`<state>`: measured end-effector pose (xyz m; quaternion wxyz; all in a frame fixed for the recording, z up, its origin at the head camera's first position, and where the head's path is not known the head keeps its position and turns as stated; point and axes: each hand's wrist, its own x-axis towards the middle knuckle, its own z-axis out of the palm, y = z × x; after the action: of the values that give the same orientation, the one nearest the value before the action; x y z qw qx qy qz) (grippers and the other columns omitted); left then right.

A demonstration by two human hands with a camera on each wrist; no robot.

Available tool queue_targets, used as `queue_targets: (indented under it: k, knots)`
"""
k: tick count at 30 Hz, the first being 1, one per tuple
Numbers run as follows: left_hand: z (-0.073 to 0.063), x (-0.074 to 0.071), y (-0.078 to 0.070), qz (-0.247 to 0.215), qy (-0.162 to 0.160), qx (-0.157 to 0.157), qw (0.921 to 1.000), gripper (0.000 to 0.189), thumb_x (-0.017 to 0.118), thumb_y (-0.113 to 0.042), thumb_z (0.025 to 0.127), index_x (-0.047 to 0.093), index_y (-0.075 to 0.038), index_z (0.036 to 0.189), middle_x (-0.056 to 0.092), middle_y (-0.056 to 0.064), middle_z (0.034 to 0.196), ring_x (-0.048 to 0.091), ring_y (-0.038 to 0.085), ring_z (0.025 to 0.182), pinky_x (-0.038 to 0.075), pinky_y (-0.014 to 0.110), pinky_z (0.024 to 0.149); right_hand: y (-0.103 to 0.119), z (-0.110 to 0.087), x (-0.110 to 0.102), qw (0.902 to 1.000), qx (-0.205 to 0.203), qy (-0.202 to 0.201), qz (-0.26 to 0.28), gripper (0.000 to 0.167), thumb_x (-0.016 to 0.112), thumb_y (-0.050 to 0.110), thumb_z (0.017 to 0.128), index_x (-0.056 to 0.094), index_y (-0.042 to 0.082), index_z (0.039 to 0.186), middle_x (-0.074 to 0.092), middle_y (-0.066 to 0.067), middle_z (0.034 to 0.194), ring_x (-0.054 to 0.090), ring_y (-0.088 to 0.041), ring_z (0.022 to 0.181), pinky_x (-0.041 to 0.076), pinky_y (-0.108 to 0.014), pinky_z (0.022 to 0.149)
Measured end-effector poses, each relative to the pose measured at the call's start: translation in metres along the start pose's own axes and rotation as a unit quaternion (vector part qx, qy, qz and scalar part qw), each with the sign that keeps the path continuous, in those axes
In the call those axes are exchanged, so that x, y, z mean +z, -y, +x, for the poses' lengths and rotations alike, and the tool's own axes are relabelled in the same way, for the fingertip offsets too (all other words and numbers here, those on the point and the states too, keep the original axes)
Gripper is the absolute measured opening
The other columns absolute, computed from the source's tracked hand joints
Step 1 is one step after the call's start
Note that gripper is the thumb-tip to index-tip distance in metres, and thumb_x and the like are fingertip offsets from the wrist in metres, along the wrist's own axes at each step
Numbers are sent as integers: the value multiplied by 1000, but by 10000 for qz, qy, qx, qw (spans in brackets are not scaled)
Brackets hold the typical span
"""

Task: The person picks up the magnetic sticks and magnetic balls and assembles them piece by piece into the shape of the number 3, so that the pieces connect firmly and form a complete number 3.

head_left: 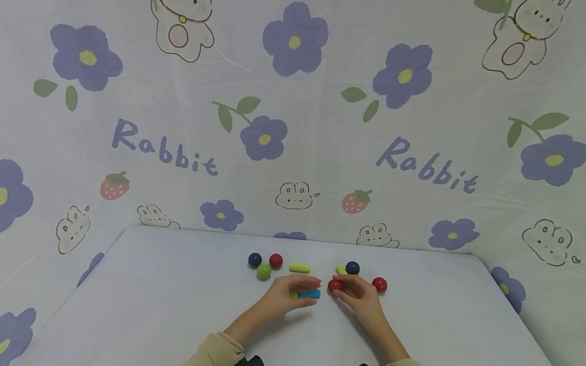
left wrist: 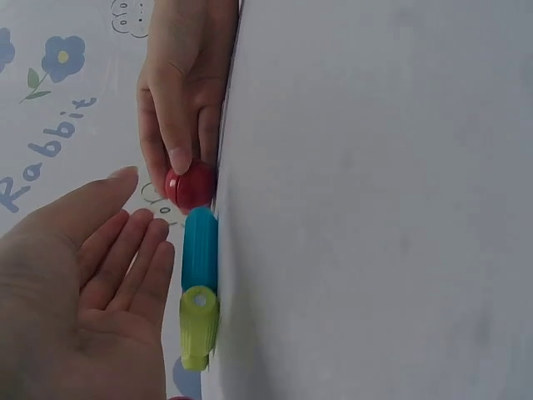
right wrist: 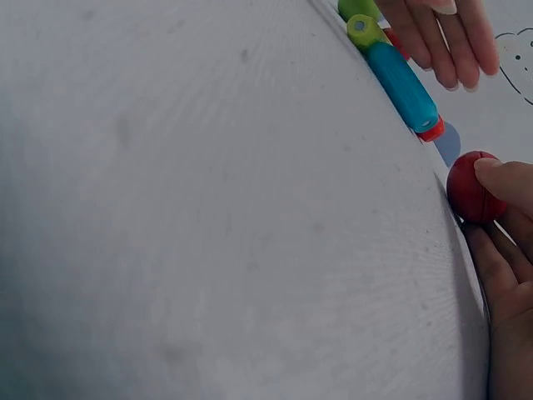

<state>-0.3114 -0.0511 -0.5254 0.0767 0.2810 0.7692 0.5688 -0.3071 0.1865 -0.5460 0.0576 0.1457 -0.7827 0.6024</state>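
My left hand (head_left: 281, 293) is around a blue stick (head_left: 309, 293) with a yellow-green end piece (left wrist: 199, 329). In the left wrist view the thumb and fingers stand apart, not gripping the stick. My right hand (head_left: 364, 298) pinches a red ball (head_left: 335, 285) between thumb and fingers, right of the stick. A seam line crosses the ball (right wrist: 475, 187) in the right wrist view. A bit of red (right wrist: 431, 130) shows by the stick's end there; whether it is attached I cannot tell.
Behind my left hand are a dark blue ball (head_left: 254, 260), a red ball (head_left: 275, 260), a green ball (head_left: 263, 271) and a yellow stick (head_left: 299, 268). Beyond my right hand are another yellow stick (head_left: 341, 270), dark blue ball (head_left: 352, 267) and red ball (head_left: 380, 284). A patterned cloth (head_left: 319, 105) hangs behind the white table (head_left: 162, 298).
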Motion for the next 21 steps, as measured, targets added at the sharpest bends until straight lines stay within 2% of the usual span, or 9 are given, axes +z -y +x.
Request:
queue_targets:
  k: [4,8,13,21]
  knots:
    - [0,3,-1,-44,72,-9,10000,42,72,-15,88,62,-8,128,64,6,132,62,23,121,49,38,103,0,0,0,10000,-30,0,29,38,72,9,87,63,1,122,65,-20,126,61,-34,120,50,-15,94]
    - [1,6,1,359,-28,-43,9993,42,72,-19,88,63,-13,129,64,-1,131,60,16,123,48,35,105,1,-1,-1,10000,29,6,55,38,73,11,86,63,3,122,65,-18,126,60,-33,122,49,-15,94]
    - [1,7,3,700,-196,-67,9973,39,71,-16,89,64,-13,127,66,-1,129,59,18,124,47,35,106,2,-2,-2,10000,41,17,72,39,73,13,87,62,3,123,65,-17,127,59,-33,123,49,-15,95]
    - [-1,4,3,956,-518,-41,9941,35,71,-12,89,66,-13,123,68,0,125,61,18,121,49,34,104,2,-2,0,9998,185,-13,3,38,73,10,86,63,4,123,65,-16,127,60,-31,122,49,-13,93]
